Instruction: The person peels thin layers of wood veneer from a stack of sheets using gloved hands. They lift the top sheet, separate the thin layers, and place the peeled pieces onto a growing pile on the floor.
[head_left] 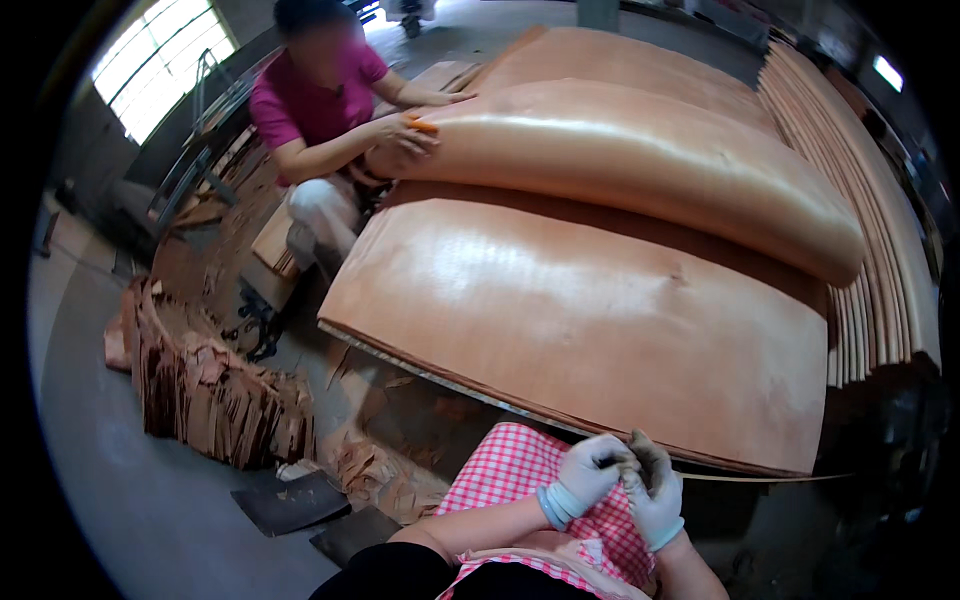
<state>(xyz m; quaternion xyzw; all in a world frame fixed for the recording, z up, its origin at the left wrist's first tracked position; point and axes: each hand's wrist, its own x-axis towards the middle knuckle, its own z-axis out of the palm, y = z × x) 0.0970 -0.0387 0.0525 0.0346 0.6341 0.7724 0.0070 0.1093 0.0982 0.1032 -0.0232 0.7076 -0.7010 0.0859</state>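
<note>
My left hand (pixel 583 480) and my right hand (pixel 655 492), both in white gloves with dirty fingertips, meet in front of my lap. Their fingers are closed and pressed together at the tips. Whatever they pinch, if anything, is too small to make out. Just beyond them lies the near edge of a stack of reddish-brown wood veneer sheets (pixel 560 320). Across the stack, a large veneer sheet (pixel 640 165) is curled back in a long roll. A co-worker in a pink shirt (pixel 315 110) sits at the far left, one hand on that roll with a small orange tool (pixel 424 126).
A bundle of veneer offcuts (pixel 215 395) stands on the floor at the left, with scraps (pixel 375 470) and dark flat pieces (pixel 290 503) nearby. Long layered sheets (pixel 850 200) line the right side. A pink checked apron (pixel 505 460) covers my lap.
</note>
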